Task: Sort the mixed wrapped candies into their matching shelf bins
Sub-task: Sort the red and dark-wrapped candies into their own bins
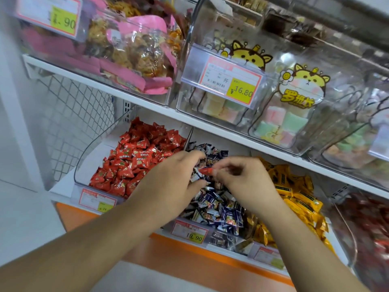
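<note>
Nearest, 2 bare forearms reach up into the lower shelf. The right hand (242, 175) pinches a small red wrapped candy (205, 171) between thumb and fingertips, holding it just above the middle bin (229, 239), which is heaped with dark blue and white candies (219, 205). The left hand (174, 178) rests in the same heap, fingers curled down into the wrappers; whether it grips any I cannot tell. The step in hand looks like pulling a stray red piece out of the blue pile. Next it probably needs carrying left across the divider and dropping among the red candies (134, 159) in the left bin (88, 157). Yellow candies (294, 192) fill the right bin. Above, clear tubs with price tags (229, 81) line the upper shelf.
</note>
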